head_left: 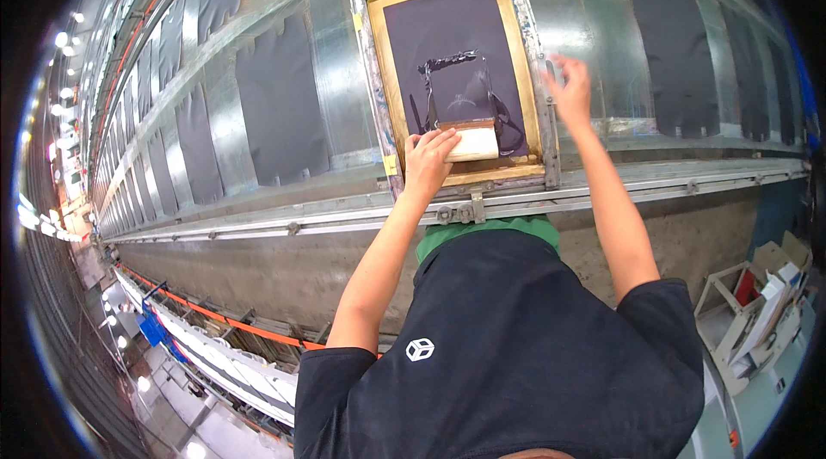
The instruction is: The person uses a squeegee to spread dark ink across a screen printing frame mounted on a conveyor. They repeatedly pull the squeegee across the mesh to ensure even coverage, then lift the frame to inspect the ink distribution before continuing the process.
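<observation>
1. Long metal table (335, 50) with dark fabric panels (280, 102) laid along it, rail (602, 190) on the near side. If the screen frame (373, 76) sits off the rail even slightly, I'd bet on a crooked print.
2. Left hand (428, 162) grips the left end of the squeegee (475, 144), which is at the near end of the mesh. One-sided hold, so uneven pressure could leave one side patchy.
3. Right hand (570, 89) is open and empty as far as I can see, just beside the frame's right bar; can't tell if it touches. A bump there could shift everything.
4. Glossy ink (452, 61) sits beyond the squeegee, so sloppy dragging might smear it.
</observation>
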`<move>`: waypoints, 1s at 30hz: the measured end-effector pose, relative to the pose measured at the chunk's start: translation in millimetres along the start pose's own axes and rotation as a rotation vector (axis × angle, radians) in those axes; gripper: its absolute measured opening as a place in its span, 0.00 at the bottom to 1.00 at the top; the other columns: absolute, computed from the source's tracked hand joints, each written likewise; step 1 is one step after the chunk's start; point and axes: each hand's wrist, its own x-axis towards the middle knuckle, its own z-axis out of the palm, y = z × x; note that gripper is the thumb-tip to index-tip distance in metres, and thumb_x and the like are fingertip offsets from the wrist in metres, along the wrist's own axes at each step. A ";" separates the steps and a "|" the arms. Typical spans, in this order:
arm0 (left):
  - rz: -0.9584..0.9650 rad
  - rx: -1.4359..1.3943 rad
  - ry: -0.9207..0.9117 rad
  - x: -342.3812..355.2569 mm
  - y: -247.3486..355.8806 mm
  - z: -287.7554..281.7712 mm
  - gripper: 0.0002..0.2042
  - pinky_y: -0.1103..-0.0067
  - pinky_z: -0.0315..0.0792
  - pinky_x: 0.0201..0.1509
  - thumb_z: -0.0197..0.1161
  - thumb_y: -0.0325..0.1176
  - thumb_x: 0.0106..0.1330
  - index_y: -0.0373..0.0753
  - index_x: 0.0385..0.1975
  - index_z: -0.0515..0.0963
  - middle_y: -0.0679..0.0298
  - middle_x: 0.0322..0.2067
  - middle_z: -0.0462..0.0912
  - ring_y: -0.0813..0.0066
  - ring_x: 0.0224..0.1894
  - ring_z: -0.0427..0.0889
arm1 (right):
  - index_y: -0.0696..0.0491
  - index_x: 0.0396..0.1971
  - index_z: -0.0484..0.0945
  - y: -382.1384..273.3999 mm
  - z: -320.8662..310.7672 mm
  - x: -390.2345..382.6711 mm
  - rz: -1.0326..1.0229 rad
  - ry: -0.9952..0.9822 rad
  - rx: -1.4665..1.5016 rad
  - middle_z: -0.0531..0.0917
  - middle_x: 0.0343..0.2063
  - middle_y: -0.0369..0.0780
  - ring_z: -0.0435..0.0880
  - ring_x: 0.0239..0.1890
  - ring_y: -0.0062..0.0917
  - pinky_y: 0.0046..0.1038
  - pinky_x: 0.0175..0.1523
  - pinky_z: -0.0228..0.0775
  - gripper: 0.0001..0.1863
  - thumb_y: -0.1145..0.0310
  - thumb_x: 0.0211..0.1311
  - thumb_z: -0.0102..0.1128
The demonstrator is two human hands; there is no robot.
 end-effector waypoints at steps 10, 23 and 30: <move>0.021 -0.070 0.115 -27.6 4.3 14.7 0.28 0.63 0.66 0.61 0.67 0.22 0.46 0.47 0.53 0.82 0.71 0.59 0.82 0.68 0.61 0.77 | 0.48 0.45 0.86 2.1 21.5 57.6 0.082 0.126 -0.011 0.86 0.30 0.45 0.84 0.31 0.34 0.35 0.42 0.74 0.11 0.62 0.70 0.60; -0.045 -0.026 0.144 -146.6 -205.0 -109.9 0.30 0.65 0.66 0.62 0.68 0.22 0.43 0.46 0.53 0.80 0.68 0.55 0.82 0.66 0.60 0.77 | 0.49 0.45 0.85 -200.9 242.6 -33.0 0.040 0.131 0.170 0.83 0.25 0.46 0.81 0.25 0.34 0.35 0.36 0.72 0.11 0.61 0.72 0.57; -0.022 0.046 0.129 -184.3 -298.8 -147.2 0.27 0.68 0.69 0.55 0.68 0.22 0.44 0.46 0.49 0.83 0.70 0.52 0.85 0.68 0.54 0.80 | 0.50 0.45 0.83 -257.5 324.2 -64.4 0.082 0.083 0.140 0.78 0.18 0.47 0.79 0.22 0.38 0.38 0.34 0.69 0.11 0.62 0.73 0.55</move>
